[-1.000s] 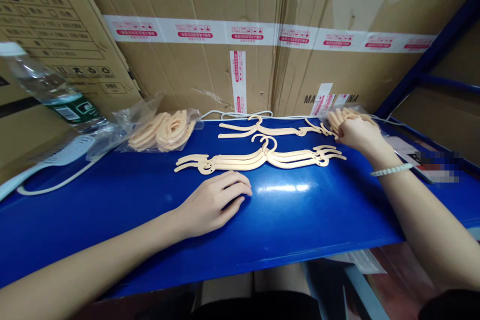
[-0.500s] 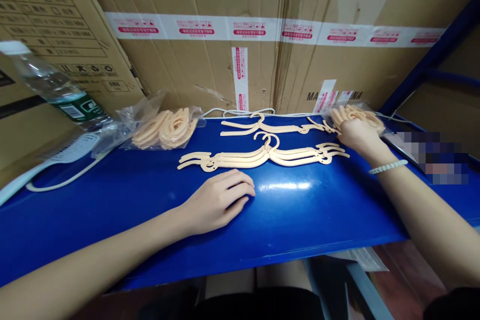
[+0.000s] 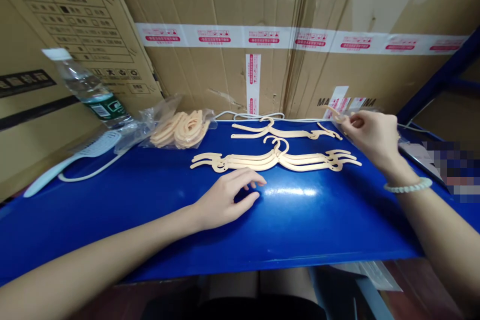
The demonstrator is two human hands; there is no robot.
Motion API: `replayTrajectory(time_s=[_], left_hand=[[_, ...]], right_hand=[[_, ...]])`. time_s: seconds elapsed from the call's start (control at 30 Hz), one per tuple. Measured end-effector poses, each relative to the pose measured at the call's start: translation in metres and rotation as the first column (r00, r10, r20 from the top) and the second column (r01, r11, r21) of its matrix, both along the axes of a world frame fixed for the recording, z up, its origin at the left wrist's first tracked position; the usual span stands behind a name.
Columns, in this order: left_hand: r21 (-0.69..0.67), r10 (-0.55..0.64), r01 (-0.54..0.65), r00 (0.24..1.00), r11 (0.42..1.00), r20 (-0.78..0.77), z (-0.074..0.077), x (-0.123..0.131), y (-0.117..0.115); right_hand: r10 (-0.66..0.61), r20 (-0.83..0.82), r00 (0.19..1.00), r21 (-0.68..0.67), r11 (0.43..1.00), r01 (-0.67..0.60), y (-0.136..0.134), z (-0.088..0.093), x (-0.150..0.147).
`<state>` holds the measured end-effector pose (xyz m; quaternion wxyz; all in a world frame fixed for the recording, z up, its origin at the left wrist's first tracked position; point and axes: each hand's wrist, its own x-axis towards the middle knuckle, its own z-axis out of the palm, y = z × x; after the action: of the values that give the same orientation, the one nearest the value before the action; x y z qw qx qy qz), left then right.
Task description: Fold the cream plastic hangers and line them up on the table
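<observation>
A stack of peach plastic hangers (image 3: 275,160) lies across the middle of the blue shelf (image 3: 150,220). A single hanger (image 3: 285,133) lies behind it. My left hand (image 3: 228,196) rests on the shelf just in front of the stack, fingers loosely curved and lifted a little, holding nothing. My right hand (image 3: 369,137) is raised at the right end of the single hanger, pinching a small peach hanger piece (image 3: 333,111) between thumb and fingers. A bead bracelet (image 3: 408,187) sits on that wrist.
A clear bag of peach hanger parts (image 3: 182,129) lies at the back left, next to a water bottle (image 3: 90,91) and a white handheld fan with cord (image 3: 75,157). Cardboard boxes (image 3: 262,20) wall off the back. A blue rack post (image 3: 438,82) rises at right.
My right hand has come up out of the bag at the far right with a peach piece pinched in its fingers. My left hand's fingers have lifted slightly. The view has shifted left.
</observation>
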<state>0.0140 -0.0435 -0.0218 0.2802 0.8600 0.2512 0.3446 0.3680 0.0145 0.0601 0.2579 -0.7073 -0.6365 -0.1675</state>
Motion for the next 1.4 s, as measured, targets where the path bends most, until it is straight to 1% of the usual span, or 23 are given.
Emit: replayTrajectory(time_s=[0.03,0.07,0.1,0.13,0.17,0.23,0.3,0.33,0.37,0.4,0.43,0.47,0.5,0.57,0.6,0.63,0.67,0.73,0.8,0.93,1.17,1.3,1.4], left_hand=[[-0.097,0.026,-0.023,0.999,0.995,0.032,0.0,0.002,0.0],[-0.209,0.048,-0.033,0.997,0.977,0.068,0.001,0.004,0.0],[-0.324,0.066,-0.028,0.992,0.945,0.109,0.001,0.007,0.001],[-0.429,0.082,-0.01,0.985,0.903,0.15,0.001,0.009,0.002],[-0.514,0.095,0.014,0.978,0.858,0.186,0.001,0.011,0.002],[-0.612,0.115,0.06,0.963,0.789,0.243,0.001,0.015,0.003],[-0.636,0.126,0.093,0.949,0.766,0.291,0.003,0.017,0.003],[-0.636,0.133,0.105,0.94,0.764,0.315,0.005,0.018,0.002],[-0.637,0.145,0.112,0.93,0.762,0.337,0.006,0.018,0.001],[-0.641,0.164,0.113,0.92,0.759,0.356,0.008,0.018,0.0],[-0.651,0.189,0.108,0.91,0.751,0.37,0.009,0.017,0.0],[-0.666,0.22,0.1,0.899,0.739,0.38,0.01,0.016,0.0],[-0.684,0.253,0.092,0.887,0.724,0.386,0.01,0.015,0.001],[-0.716,0.316,0.079,0.86,0.694,0.401,0.011,0.011,0.003],[-0.727,0.343,0.075,0.846,0.682,0.408,0.011,0.009,0.005],[-0.735,0.366,0.07,0.833,0.675,0.415,0.012,0.007,0.007],[-0.738,0.389,0.062,0.818,0.672,0.423,0.013,0.005,0.009],[-0.736,0.431,0.036,0.79,0.676,0.435,0.016,0.0,0.013],[-0.721,0.465,0.003,0.763,0.693,0.449,0.019,-0.003,0.017],[-0.691,0.501,-0.043,0.72,0.722,0.479,0.022,-0.007,0.022],[-0.741,0.559,-0.025,0.674,0.671,0.484,0.022,-0.01,0.026],[-0.761,0.605,-0.006,0.611,0.649,0.511,0.024,-0.011,0.03],[-0.76,0.624,0.017,0.559,0.649,0.546,0.024,-0.014,0.037]], right_hand=[[0.106,-0.206,0.973,0.015,0.994,-0.105,-0.004,-0.001,-0.012],[0.217,-0.404,0.889,0.014,0.973,-0.231,-0.009,-0.003,-0.025],[0.301,-0.567,0.767,-0.003,0.93,-0.367,-0.015,-0.007,-0.04],[0.357,-0.675,0.646,-0.023,0.865,-0.502,-0.022,-0.012,-0.056],[0.39,-0.742,0.546,-0.041,0.786,-0.617,-0.029,-0.018,-0.071],[0.421,-0.812,0.405,-0.083,0.604,-0.793,-0.044,-0.031,-0.097],[0.44,-0.835,0.329,-0.118,0.442,-0.889,-0.055,-0.041,-0.115],[0.456,-0.833,0.314,-0.131,0.389,-0.912,-0.058,-0.044,-0.119],[0.476,-0.822,0.314,-0.144,0.359,-0.922,-0.058,-0.045,-0.12],[0.499,-0.805,0.321,-0.147,0.357,-0.922,-0.055,-0.045,-0.117],[0.528,-0.778,0.34,-0.14,0.383,-0.913,-0.049,-0.043,-0.111],[0.562,-0.736,0.377,-0.122,0.438,-0.891,-0.041,-0.041,-0.102],[0.597,-0.673,0.436,-0.096,0.514,-0.852,-0.03,-0.039,-0.091],[0.631,-0.467,0.62,-0.043,0.684,-0.729,-0.004,-0.037,-0.063],[0.612,-0.332,0.718,-0.047,0.75,-0.66,0.01,-0.038,-0.048],[0.587,-0.206,0.783,-0.078,0.787,-0.612,0.023,-0.041,-0.034],[0.571,-0.1,0.815,-0.113,0.807,-0.58,0.034,-0.045,-0.022],[0.571,0.044,0.819,-0.209,0.807,-0.552,0.051,-0.054,-0.005],[0.58,0.116,0.807,-0.269,0.8,-0.536,0.061,-0.062,0.002],[0.557,0.157,0.816,-0.265,0.819,-0.508,0.066,-0.069,-0.002],[0.574,0.104,0.812,-0.224,0.809,-0.543,0.063,-0.061,-0.007],[0.554,0.048,0.831,-0.179,0.824,-0.538,0.052,-0.05,-0.008],[0.556,-0.057,0.829,-0.099,0.823,-0.559,0.041,-0.04,-0.005]])
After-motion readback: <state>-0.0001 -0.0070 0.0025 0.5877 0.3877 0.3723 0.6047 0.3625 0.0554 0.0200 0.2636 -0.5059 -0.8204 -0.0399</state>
